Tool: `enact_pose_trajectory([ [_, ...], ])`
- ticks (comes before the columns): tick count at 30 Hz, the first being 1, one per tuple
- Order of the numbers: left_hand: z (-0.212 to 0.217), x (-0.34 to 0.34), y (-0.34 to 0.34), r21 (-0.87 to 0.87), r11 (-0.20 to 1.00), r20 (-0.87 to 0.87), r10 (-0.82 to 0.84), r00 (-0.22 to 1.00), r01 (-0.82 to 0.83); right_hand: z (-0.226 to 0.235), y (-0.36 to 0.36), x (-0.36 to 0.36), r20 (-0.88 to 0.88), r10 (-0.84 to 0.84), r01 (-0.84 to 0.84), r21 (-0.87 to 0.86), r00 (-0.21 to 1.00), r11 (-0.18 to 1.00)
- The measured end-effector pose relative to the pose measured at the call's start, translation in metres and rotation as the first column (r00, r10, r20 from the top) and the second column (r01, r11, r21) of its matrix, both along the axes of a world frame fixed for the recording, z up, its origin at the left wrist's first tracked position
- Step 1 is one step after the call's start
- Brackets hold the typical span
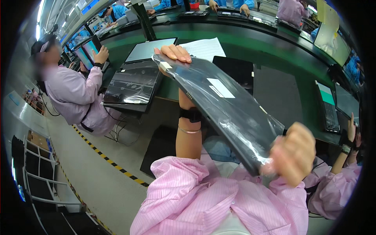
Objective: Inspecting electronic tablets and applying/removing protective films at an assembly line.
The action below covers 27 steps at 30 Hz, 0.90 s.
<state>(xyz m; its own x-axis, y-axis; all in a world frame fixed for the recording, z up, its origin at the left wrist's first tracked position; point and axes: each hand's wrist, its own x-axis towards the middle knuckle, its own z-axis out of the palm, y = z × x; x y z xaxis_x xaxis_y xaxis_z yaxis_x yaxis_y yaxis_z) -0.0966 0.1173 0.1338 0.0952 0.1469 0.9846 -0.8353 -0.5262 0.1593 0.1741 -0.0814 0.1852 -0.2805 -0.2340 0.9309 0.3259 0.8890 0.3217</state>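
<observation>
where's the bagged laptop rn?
Head view, centre: the bagged laptop is held tilted above the green workbench, left hand on its far end, right hand on the near corner.

The person wears a pale pink smock with fine pinstripes; its sleeves [184,176] are bunched into loose folds, leaving the forearms bare. A broad black strap [190,114] circles the left wrist, and a thin pale band [188,131] sits just below it. Blue cloth [219,149] shows between the sleeves. Both hands are bare, the left hand [174,53] and the right hand [294,152].
</observation>
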Motion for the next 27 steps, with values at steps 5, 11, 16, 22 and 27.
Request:
enact_pose_trajectory([
  [5,-0.001,0.025,0.007,-0.08,0.994,0.138,-0.06,0.989,0.071,-0.019,0.0,0.014,0.104,0.392,-0.33,-0.37,0.914,0.868],
  [11,-0.009,0.005,0.005,-0.067,0.998,0.058,-0.002,0.998,0.006,-0.047,0.021,0.043,-0.219,0.287,-0.312,-0.889,0.933,0.334],
  [16,-0.027,-0.008,-0.002,-0.16,0.986,0.111,0.052,0.992,-0.033,-0.074,0.012,0.061,-0.52,0.254,-0.578,-0.758,0.815,0.302],
  [22,-0.052,0.041,-0.027,-0.408,0.912,0.274,0.173,0.946,-0.048,-0.048,0.026,0.036,-0.433,0.088,-0.375,-0.641,0.897,0.67],
  [27,-0.065,0.059,-0.036,-0.508,0.861,0.328,0.175,0.928,0.017,-0.024,0.011,0.003,-0.573,0.288,-0.63,-0.589,0.767,0.506],
])
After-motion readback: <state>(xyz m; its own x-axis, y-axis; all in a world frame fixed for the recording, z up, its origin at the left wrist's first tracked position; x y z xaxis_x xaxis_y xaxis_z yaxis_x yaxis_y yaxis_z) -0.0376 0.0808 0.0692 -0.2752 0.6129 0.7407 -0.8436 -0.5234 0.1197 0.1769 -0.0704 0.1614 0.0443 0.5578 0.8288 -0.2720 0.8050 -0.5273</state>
